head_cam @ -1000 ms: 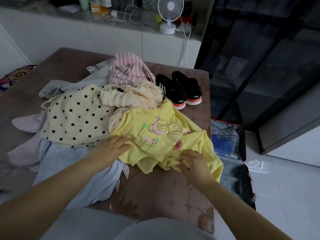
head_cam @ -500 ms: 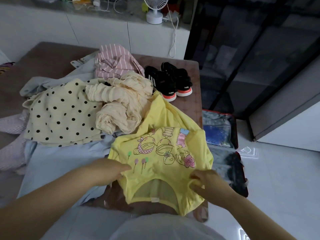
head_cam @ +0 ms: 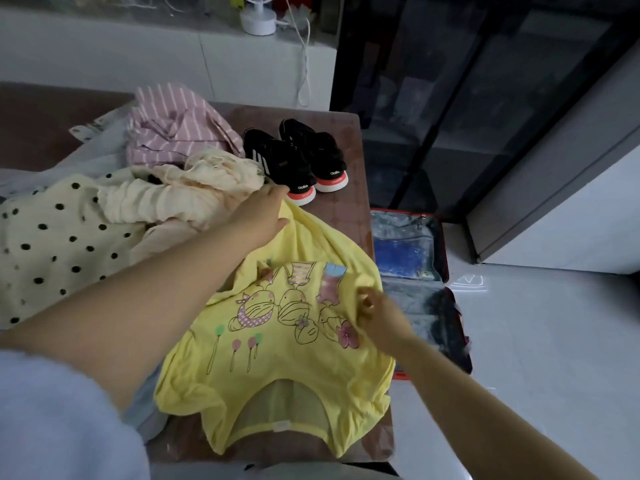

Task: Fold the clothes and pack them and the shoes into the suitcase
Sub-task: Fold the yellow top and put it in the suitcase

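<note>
A yellow printed T-shirt [head_cam: 277, 358] lies spread on the brown table [head_cam: 349, 133], neckline toward me. My left hand [head_cam: 263, 216] reaches to its far end, fingers straight, resting on the hem near the shoes. My right hand [head_cam: 377, 313] pinches the shirt's right edge. A pair of black shoes [head_cam: 298, 157] with red-and-white soles stands at the table's far right. The open suitcase [head_cam: 408, 258] lies on the floor to the right of the table.
Unfolded clothes are heaped at the left: a polka-dot cream garment [head_cam: 59, 244], a crinkled cream one [head_cam: 183, 195], a pink striped one [head_cam: 173, 129]. A white fan [head_cam: 259, 12] stands on the counter behind. A dark glass cabinet [head_cam: 467, 98] rises at the right.
My left hand left the shirt's near left side and reached to its far hem. My right hand moved up the right edge. The shirt lies flatter and closer to me.
</note>
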Motion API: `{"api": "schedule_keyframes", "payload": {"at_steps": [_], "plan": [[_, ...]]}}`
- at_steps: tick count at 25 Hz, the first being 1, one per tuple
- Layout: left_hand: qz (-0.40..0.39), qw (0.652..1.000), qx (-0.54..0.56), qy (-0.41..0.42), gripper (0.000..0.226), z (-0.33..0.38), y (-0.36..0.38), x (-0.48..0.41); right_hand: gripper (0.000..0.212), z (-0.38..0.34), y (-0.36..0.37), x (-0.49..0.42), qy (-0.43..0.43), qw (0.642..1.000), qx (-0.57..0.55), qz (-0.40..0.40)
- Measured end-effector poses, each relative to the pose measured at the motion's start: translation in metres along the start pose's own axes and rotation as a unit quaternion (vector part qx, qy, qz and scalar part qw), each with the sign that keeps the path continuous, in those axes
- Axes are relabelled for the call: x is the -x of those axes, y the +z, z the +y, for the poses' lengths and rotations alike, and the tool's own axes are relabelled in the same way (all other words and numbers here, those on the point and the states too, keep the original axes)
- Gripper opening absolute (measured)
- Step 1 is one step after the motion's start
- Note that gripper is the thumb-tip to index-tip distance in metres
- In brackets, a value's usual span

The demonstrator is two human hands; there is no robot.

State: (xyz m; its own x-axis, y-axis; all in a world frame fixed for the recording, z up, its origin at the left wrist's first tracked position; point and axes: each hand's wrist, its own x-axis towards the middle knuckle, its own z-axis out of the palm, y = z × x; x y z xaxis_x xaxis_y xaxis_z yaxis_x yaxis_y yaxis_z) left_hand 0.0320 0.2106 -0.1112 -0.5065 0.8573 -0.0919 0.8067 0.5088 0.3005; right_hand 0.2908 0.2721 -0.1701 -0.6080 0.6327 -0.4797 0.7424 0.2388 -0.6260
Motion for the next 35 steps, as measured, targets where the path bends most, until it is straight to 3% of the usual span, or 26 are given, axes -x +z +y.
{"api": "schedule_keyframes", "payload": {"at_steps": [3, 6, 9, 12, 14, 15, 17, 19, 21, 25, 28, 30, 33, 35], "plan": [[-0.033, 0.994, -0.074, -0.067, 0.07, 0.002, 0.029, -0.026, 0.034, 0.001, 0.019, 0.021, -0.108, 0.987, 0.109, -0.055], [-0.016, 0.983, -0.066, -0.169, 0.051, -0.002, 0.035, -0.031, 0.042, 0.004, 0.009, 0.028, -0.042, 0.995, 0.089, 0.013], [0.04, 0.986, 0.065, -0.145, 0.027, -0.013, 0.015, -0.029, 0.063, 0.006, -0.012, 0.024, 0.078, 0.996, -0.022, -0.032], [0.125, 0.975, 0.149, -0.104, 0.017, -0.02, -0.038, -0.014, 0.029, 0.008, -0.025, 0.01, 0.116, 0.984, -0.092, -0.097], [0.138, 0.98, 0.121, -0.076, 0.016, -0.025, -0.065, 0.002, 0.037, 0.01, -0.027, 0.002, 0.116, 0.978, -0.15, -0.088], [0.135, 0.982, 0.107, -0.07, 0.017, -0.029, -0.073, 0.011, 0.036, 0.008, -0.025, -0.001, 0.116, 0.982, -0.132, -0.066], [0.126, 0.986, 0.089, -0.06, 0.019, -0.034, -0.079, 0.026, 0.03, 0.007, -0.018, -0.007, 0.093, 0.995, 0.03, 0.0], [0.112, 0.989, 0.076, -0.054, 0.022, -0.037, -0.079, 0.039, 0.05, 0.004, -0.008, -0.009, 0.082, 0.982, 0.167, 0.031], [0.102, 0.991, 0.078, -0.05, 0.023, -0.041, -0.082, 0.048, 0.048, 0.002, -0.006, -0.011, 0.078, 0.981, 0.176, 0.031], [0.106, 0.987, 0.111, -0.051, 0.023, -0.045, -0.089, 0.059, 0.006, 0.005, -0.015, -0.013, -0.015, 0.962, 0.271, -0.017], [0.127, 0.979, 0.146, -0.063, 0.022, -0.046, -0.104, 0.06, 0.015, -0.006, -0.044, -0.023, -0.014, 0.96, 0.263, -0.097], [0.16, 0.969, 0.175, -0.073, 0.021, -0.055, -0.125, 0.058, 0.006, -0.028, -0.082, -0.036, -0.02, 0.965, 0.238, -0.11], [0.217, 0.948, 0.21, -0.102, 0.018, -0.073, -0.166, 0.054, 0.013, -0.083, -0.147, -0.059, -0.06, 0.966, 0.244, -0.054], [0.257, 0.938, 0.201, -0.115, 0.02, -0.082, -0.186, 0.043, 0.01, -0.127, -0.177, -0.078, -0.09, 0.967, 0.238, 0.027]]}}
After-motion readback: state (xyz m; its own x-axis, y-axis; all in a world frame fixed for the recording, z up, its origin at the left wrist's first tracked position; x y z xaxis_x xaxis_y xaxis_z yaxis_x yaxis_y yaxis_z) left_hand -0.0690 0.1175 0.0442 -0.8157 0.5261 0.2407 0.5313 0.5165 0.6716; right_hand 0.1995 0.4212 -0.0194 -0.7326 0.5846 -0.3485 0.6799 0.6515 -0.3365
